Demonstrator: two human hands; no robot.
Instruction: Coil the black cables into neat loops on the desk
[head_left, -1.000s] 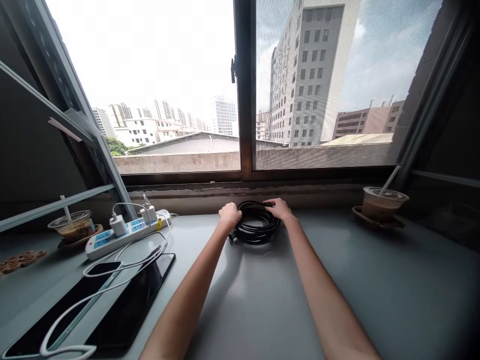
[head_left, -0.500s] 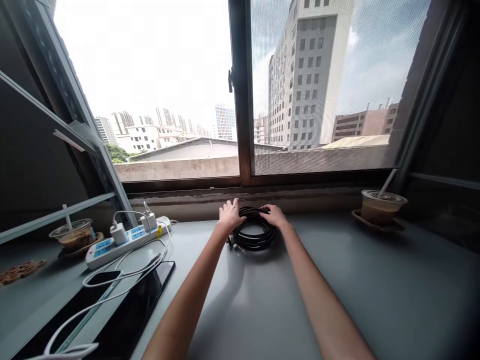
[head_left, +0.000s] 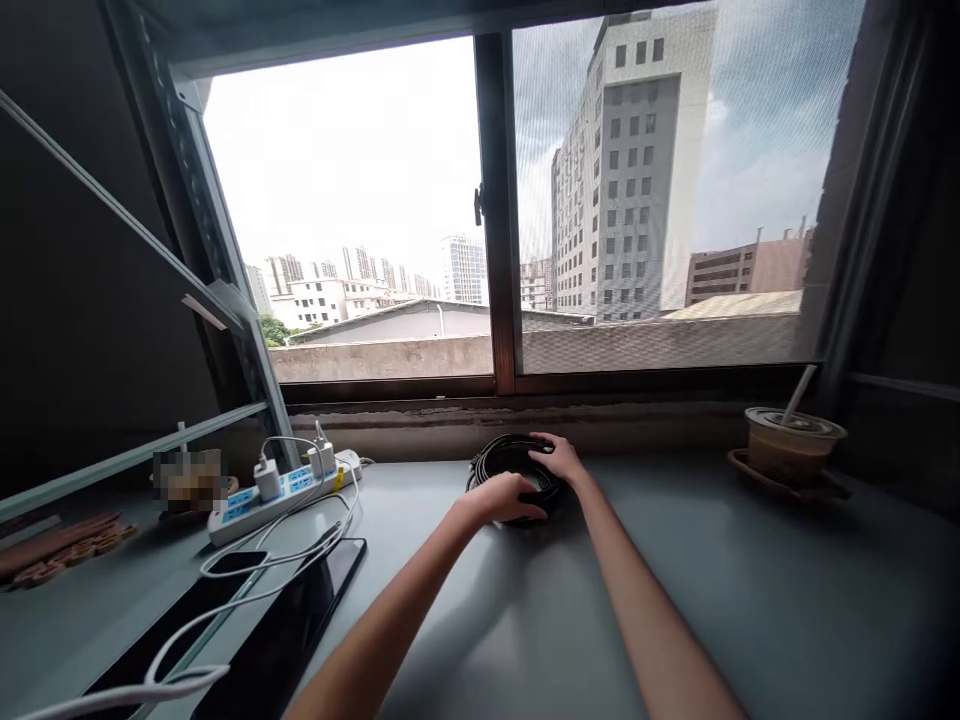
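A coil of black cable (head_left: 486, 455) sits on the grey tabletop below the window frame. Over its near side reaches my left hand (head_left: 501, 498), thumb and fingers wrapped around the bundled loops. My right hand (head_left: 556, 458) grips the coil's far right side, its fingers bent over the top. Parts of the loops are hidden behind both hands, and the cable's ends cannot be made out.
To the left, a white power strip (head_left: 289, 488) holds chargers with white cords trailing over dark tablets or phones (head_left: 277, 625). A lidded drink cup (head_left: 793, 445) with a straw stands on a coaster at right. A metal shelf post (head_left: 244, 290) rises at left.
My left hand has moved from the coil's far left side to its near side and closed around it. My right hand stays at the far right. The view has tilted up slightly.
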